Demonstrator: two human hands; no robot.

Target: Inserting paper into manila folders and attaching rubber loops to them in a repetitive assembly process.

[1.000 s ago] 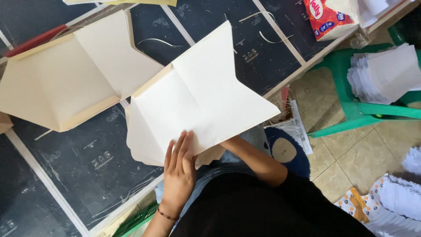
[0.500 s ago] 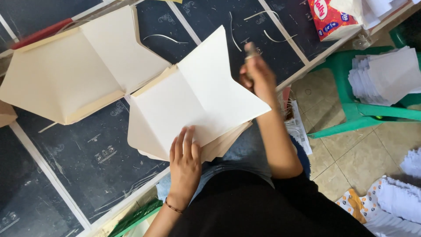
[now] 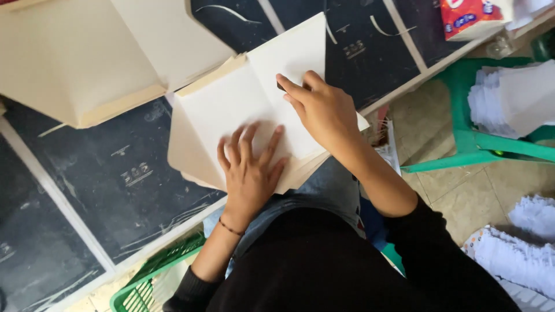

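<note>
A stack of cream paper sheets cut to an angular shape lies at the near edge of a dark table. My left hand lies flat on the lower part of the top sheet, fingers spread. My right hand rests on the sheet's right half, its fingers pinching a small dark object against the paper; what that object is I cannot tell. A second, larger pile of the same cream sheets sits at the upper left.
A green plastic chair at the right carries a stack of white paper. More white paper bundles lie on the tiled floor. A red-and-white packet rests at the table's top right. A green basket stands below the table edge.
My right hand came up from my lap, reached to the far right edge of the sheet, then drew in onto its right half. My left hand stayed pressing the paper.
</note>
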